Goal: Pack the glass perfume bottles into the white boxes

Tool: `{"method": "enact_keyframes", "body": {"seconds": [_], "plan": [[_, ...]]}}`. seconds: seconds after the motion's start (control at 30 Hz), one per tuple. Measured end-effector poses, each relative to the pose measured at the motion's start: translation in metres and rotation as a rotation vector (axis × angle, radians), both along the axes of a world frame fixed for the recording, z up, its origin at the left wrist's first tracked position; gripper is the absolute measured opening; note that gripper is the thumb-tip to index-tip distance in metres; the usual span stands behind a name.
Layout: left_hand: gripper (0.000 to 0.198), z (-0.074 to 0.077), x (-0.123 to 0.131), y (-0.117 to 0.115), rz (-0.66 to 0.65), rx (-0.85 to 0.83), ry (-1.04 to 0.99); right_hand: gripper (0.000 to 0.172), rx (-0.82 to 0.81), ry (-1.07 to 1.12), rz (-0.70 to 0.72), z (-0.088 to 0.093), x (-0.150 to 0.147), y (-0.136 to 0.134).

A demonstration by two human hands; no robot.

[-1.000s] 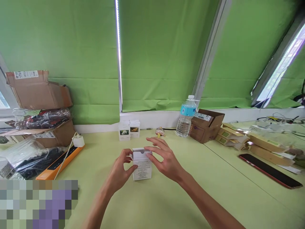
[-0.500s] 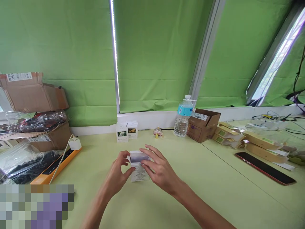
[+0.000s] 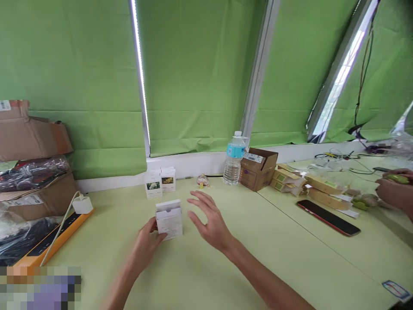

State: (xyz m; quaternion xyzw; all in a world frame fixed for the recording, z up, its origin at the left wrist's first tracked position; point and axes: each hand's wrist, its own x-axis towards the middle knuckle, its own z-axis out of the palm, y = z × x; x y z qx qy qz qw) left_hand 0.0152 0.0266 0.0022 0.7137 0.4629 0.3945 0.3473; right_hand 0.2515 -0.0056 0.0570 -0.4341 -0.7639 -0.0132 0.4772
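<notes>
A small white carton (image 3: 170,224) with fine print on its front stands on the pale green table in front of me. Its top looks open, with a flap upright at the back. My left hand (image 3: 148,237) grips the carton's lower left side between thumb and fingers. Just right of the carton, my right hand (image 3: 209,221) hovers with fingers apart and nothing in it. Behind stand several similar white boxes (image 3: 153,186) with flower pictures on them.
Toward the back are a small ornate trinket (image 3: 203,181), a water bottle (image 3: 232,165) and a brown cardboard box (image 3: 258,172). A phone (image 3: 327,217) lies at right, near yellowish cartons (image 3: 324,185). Another person's hand (image 3: 395,189) holds something green. An orange power strip (image 3: 51,241) lies left.
My right hand has come off the carton and moved to its right. The left hand keeps hold. The view has turned right, bringing another person's hand into sight.
</notes>
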Motion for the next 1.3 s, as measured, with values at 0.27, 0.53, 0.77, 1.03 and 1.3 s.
{"method": "enact_keyframes", "body": {"seconds": [0.27, 0.53, 0.77, 1.03, 1.3], "plan": [[0.052, -0.018, -0.017, 0.022, 0.224, 0.022, -0.022, 0.041, -0.281, 0.252, -0.363, -0.046, 0.086, 0.099], [0.054, -0.028, -0.018, 0.035, 0.221, 0.029, -0.052, 0.068, -0.376, 0.345, -0.47, -0.071, 0.103, 0.185], [0.056, -0.029, -0.022, 0.036, 0.239, -0.024, -0.019, 0.036, -0.367, 0.376, -0.542, -0.086, 0.093, 0.234], [0.054, -0.027, -0.02, 0.036, 0.214, -0.057, -0.045, 0.032, -0.418, 0.358, -0.465, -0.094, 0.098, 0.239], [0.054, -0.025, -0.02, 0.034, 0.185, -0.06, -0.093, 0.031, -0.435, 0.368, -0.319, -0.084, 0.091, 0.208]]}}
